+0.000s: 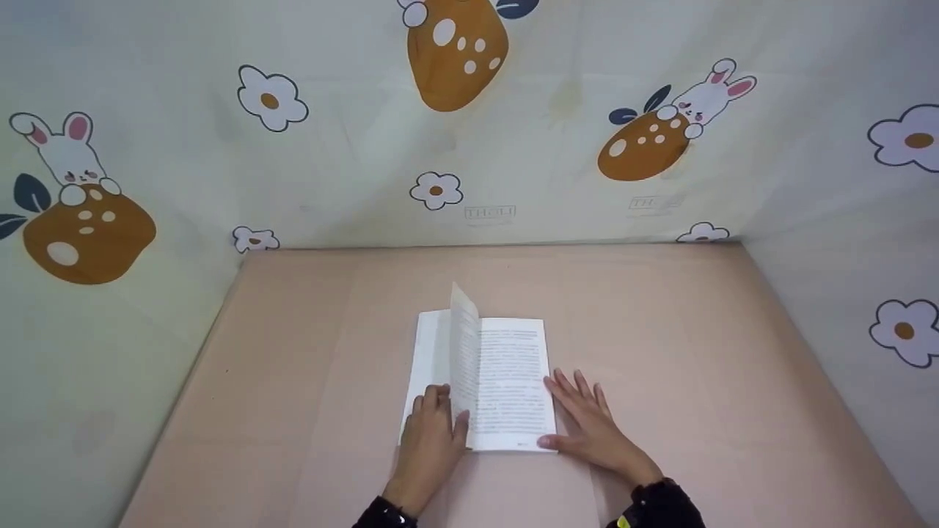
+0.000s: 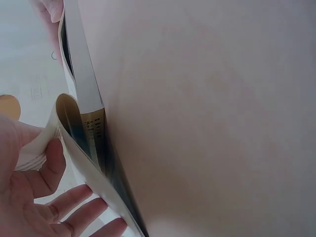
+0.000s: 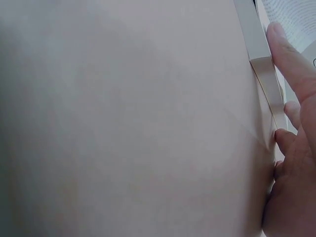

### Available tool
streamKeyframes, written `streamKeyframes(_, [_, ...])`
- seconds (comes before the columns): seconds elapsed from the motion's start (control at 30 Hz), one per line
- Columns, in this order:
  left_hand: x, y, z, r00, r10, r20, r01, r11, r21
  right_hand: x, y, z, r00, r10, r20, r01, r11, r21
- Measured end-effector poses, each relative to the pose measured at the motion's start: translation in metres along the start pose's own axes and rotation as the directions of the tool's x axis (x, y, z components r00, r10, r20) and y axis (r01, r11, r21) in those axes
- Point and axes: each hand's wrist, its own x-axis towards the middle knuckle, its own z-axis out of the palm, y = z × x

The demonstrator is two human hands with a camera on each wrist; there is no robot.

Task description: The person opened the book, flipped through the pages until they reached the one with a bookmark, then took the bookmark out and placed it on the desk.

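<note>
Book [image 1: 517, 389]: open flat on the desk [image 1: 293, 367], between the two hands; its spine and long axis run away from the person.
Raised page [image 1: 463, 345]: stands up from the spine, tilted leftward; its long edge follows the spine.
Left hand [image 1: 431, 444]: the nearer one, at the page's near end; thumb to the right of the page, the other fingers to its left; thumb and index finger seem to pinch the curled paper, though the left wrist view crops the grip.
Right hand [image 1: 596, 433]: at the book's right edge; fingers spread, grasping nothing, thumb on the near right corner; the raised page lies to its left, well apart.
Key relation, as judged: page between left thumb and fingers, crosswise to the spine.
</note>
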Motion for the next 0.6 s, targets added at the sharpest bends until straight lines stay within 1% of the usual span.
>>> streamKeyframes(0.1, [-0.001,-0.001,-0.002,1.000,-0.007,-0.006,0.007,0.999,-0.036,0.000,-0.001,0.000,1.000,0.009,0.001,-0.009,1.000,-0.003])
streamKeyframes(0.23, [-0.002,-0.004,-0.003,0.999,-0.032,-0.021,0.030,0.995,-0.092,0.000,0.000,0.000,1.000,0.010,0.007,-0.010,1.000,-0.004])
streamKeyframes(0.33, [-0.003,-0.007,-0.004,0.999,-0.028,-0.038,0.025,0.997,-0.075,0.000,0.000,0.001,1.000,0.009,0.007,-0.009,1.000,0.002])
streamKeyframes(0.43, [-0.004,-0.010,-0.005,0.999,-0.023,-0.049,0.021,0.999,-0.030,0.000,0.000,0.001,1.000,0.006,0.000,-0.006,1.000,0.007])
streamKeyframes(0.6, [-0.005,-0.016,-0.007,0.997,-0.045,-0.062,0.044,0.999,-0.011,0.001,0.001,0.001,1.000,-0.004,-0.011,0.004,1.000,0.009])
